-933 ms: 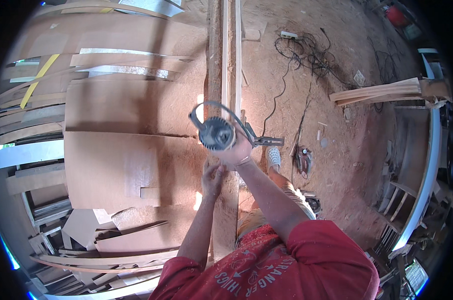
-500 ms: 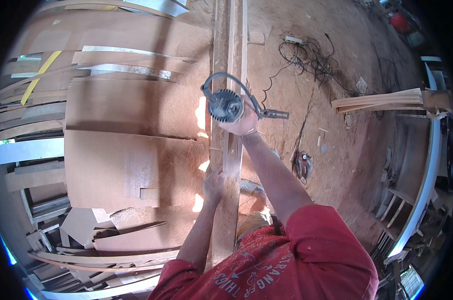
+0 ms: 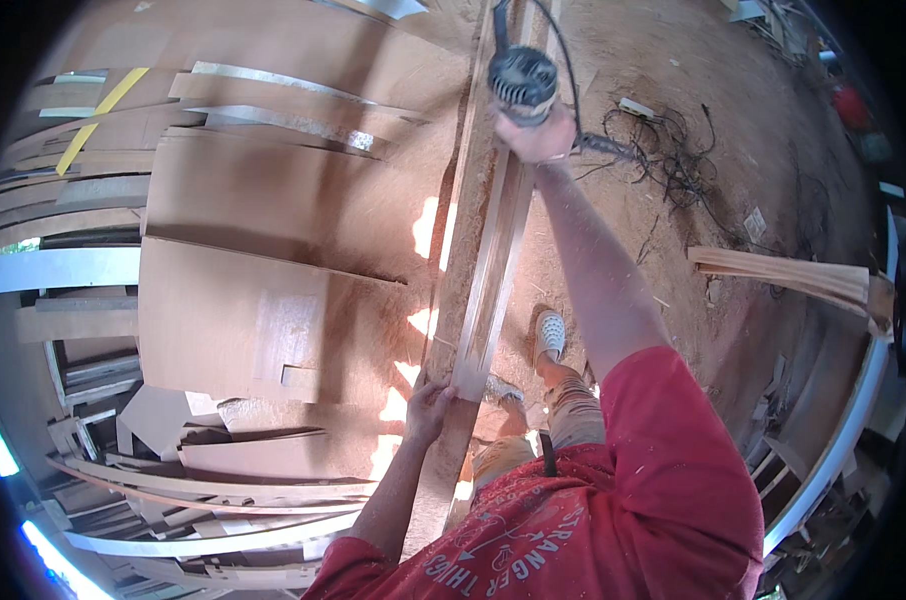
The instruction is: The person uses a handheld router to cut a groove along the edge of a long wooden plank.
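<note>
My right hand [image 3: 541, 135] is wrapped round a corded router [image 3: 524, 75] with a black vented top, at the far part of a long wooden strip [image 3: 500, 255]. The router's base and bit are hidden beneath its body and my hand. Long grooves run down the strip, which lies on a dusty narrow workbench [image 3: 445, 475]. At the strip's near end, my left hand [image 3: 429, 412] grips it by the edge, fingers closed. A dark cord [image 3: 575, 75] loops from the router past my right wrist.
Brown sheets [image 3: 238, 180] and stacked boards [image 3: 83, 325] lie to the left. On the right, tangled cables [image 3: 678, 165] and a power strip [image 3: 637, 108] rest on the dusty floor. A bundle of wooden strips [image 3: 783, 270] juts in farther right. My shoe [image 3: 550, 335] is beside the bench.
My right hand has pushed the router farther away along the strip, and that arm is more stretched out. My left hand remains on the strip. The whole view has shifted and tilted.
</note>
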{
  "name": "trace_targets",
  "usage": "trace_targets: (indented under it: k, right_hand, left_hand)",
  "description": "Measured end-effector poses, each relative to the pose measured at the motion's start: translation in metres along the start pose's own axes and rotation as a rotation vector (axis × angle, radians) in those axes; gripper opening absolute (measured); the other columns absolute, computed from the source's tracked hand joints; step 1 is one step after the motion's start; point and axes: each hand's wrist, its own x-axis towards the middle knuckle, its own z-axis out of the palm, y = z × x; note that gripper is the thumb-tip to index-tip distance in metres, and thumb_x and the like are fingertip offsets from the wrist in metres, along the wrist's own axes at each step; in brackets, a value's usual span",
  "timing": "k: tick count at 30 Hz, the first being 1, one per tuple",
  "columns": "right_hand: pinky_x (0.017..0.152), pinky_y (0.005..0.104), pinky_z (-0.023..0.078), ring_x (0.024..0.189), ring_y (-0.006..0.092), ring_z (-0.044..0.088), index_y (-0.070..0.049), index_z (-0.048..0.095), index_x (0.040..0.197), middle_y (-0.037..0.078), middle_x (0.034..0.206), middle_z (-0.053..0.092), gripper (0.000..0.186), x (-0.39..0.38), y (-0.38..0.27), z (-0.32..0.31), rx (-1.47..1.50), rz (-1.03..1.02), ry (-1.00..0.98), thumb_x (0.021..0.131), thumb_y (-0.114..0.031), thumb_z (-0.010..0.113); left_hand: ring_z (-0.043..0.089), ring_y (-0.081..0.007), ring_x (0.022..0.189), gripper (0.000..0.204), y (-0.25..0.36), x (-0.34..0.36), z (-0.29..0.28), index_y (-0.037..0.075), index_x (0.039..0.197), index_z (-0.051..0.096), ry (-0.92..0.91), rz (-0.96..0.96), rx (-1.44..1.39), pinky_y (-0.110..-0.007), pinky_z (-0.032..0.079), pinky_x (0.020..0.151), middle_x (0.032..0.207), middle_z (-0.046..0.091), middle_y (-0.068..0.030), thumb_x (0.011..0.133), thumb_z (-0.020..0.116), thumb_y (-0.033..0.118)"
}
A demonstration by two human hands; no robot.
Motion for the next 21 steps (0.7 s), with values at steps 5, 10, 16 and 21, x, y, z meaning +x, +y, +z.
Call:
trace_targets:
  k: [5, 10, 16, 21]
  right_hand:
    - [0.095, 0.0425, 0.067, 0.106, 0.0301, 0.085, -0.008, 0.079, 0.128, 0.013, 0.110, 0.086, 0.078, 0.063, 0.027, 0.005, -0.122, 0.030, 0.011, 0.070, -0.057, 0.099]
    - [0.096, 0.0431, 0.065, 0.107, 0.0316, 0.084, -0.010, 0.081, 0.127, 0.013, 0.112, 0.087, 0.075, 0.070, 0.027, 0.000, -0.214, 0.027, -0.024, 0.071, -0.058, 0.097]
    - [0.097, 0.0386, 0.068, 0.106, 0.0248, 0.084, -0.002, 0.076, 0.133, 0.013, 0.116, 0.086, 0.087, -0.012, 0.001, -0.010, -0.008, -0.001, -0.088, 0.074, -0.063, 0.098]
    - [0.095, 0.0364, 0.068, 0.106, 0.0212, 0.084, -0.006, 0.078, 0.128, 0.009, 0.113, 0.086, 0.070, -0.095, -0.027, -0.013, 0.006, -0.057, -0.058, 0.079, -0.052, 0.097]
  left_hand:
    - [0.075, -0.0134, 0.110, 0.035, 0.009, -0.005, 0.008, -0.004, 0.134, 0.079, 0.031, 0.025, -0.055, -0.031, 0.060, 0.097, 0.121, 0.083, -0.0087, 0.109, 0.079, 0.020]
    - [0.076, -0.0179, 0.114, 0.034, 0.010, -0.005, 0.008, -0.002, 0.132, 0.081, 0.036, 0.011, 0.052, -0.035, 0.058, 0.106, 0.120, 0.083, -0.0108, 0.109, 0.079, 0.023]
    - [0.077, -0.0222, 0.116, 0.032, 0.014, -0.004, 0.015, 0.000, 0.129, 0.083, 0.196, 0.296, 0.239, -0.037, 0.057, 0.106, 0.128, 0.081, -0.0146, 0.107, 0.080, 0.023]
    - [0.064, -0.0267, 0.144, 0.035, 0.011, -0.002, 0.005, 0.000, 0.127, 0.083, 0.075, 0.004, 0.117, -0.040, 0.052, 0.117, 0.159, 0.064, -0.0233, 0.103, 0.082, 0.026]
